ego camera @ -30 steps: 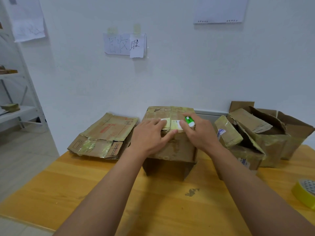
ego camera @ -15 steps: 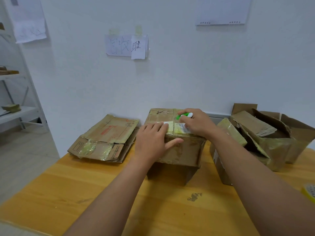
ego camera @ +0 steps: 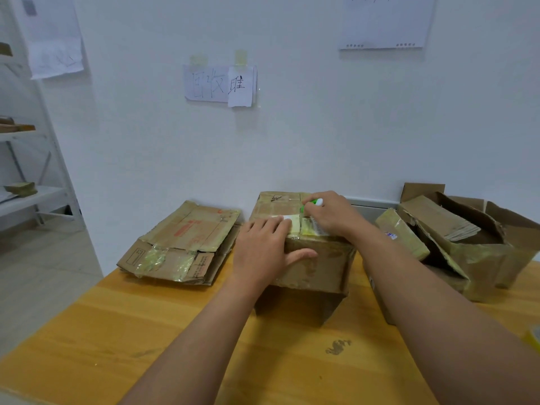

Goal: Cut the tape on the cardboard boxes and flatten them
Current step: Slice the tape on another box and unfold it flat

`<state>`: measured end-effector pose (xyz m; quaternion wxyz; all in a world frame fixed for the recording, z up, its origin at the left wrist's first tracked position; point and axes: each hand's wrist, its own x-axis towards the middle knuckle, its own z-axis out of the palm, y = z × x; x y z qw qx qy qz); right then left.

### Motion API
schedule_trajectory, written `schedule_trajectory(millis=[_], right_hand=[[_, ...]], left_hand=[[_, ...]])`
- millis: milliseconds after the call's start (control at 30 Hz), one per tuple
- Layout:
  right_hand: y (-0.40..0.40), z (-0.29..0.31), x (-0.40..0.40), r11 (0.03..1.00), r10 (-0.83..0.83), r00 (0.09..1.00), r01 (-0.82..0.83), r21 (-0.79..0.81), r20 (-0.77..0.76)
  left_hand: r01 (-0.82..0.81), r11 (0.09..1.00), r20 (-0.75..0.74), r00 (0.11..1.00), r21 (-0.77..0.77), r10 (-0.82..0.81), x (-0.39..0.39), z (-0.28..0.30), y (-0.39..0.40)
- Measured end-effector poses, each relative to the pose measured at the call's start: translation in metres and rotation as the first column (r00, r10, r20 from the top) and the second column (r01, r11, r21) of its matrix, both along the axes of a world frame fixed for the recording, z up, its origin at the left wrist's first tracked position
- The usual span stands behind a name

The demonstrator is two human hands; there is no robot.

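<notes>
A taped brown cardboard box (ego camera: 314,267) stands in the middle of the wooden table (ego camera: 146,340). My left hand (ego camera: 264,252) lies flat on the box's near left top edge, fingers straight, thumb down the front face. My right hand (ego camera: 331,213) grips a green and white cutter (ego camera: 314,202) over the yellowish tape (ego camera: 295,222) along the box's top seam. The blade is hidden by my fingers.
A stack of flattened boxes (ego camera: 181,244) lies to the left against the white wall. Several opened, crumpled boxes (ego camera: 467,244) crowd the right side. A yellow tape roll (ego camera: 533,337) peeks in at the right edge. A white shelf (ego camera: 26,197) stands far left.
My right hand with the cutter has moved away from me along the top seam toward the box's far edge. My left hand has stayed pressed on the box.
</notes>
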<state>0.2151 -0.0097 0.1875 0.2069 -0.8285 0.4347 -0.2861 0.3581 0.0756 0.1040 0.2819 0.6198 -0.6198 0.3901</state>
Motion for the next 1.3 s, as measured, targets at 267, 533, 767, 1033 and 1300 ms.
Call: schedule_trajectory(millis=[267,533,767,1033,1300], right_hand=[[0.024,-0.005,-0.009,0.99,0.042,0.996,-0.031,-0.141,0.082],[0.049,-0.002,-0.014,0.991,0.112,0.981,-0.099,-0.092,0.158],[0.032,-0.004,-0.011,0.997,-0.001,0.979,0.016,-0.072,0.204],[0.031,-0.004,-0.006,0.999,0.04,0.986,-0.037,-0.022,0.16],[0.03,-0.007,-0.004,0.996,0.067,0.992,-0.06,-0.063,0.108]], left_hand=[[0.003,1.0,-0.009,1.0,-0.017,-0.003,-0.001,-0.003,0.003],[0.007,1.0,-0.07,0.998,0.017,-0.006,0.004,-0.002,0.002],[-0.002,0.999,-0.054,0.999,0.046,0.004,0.004,-0.003,0.003],[0.011,0.998,-0.086,0.996,0.067,-0.006,0.006,-0.004,0.004],[0.009,0.997,-0.097,0.995,0.072,-0.002,0.007,-0.007,0.005]])
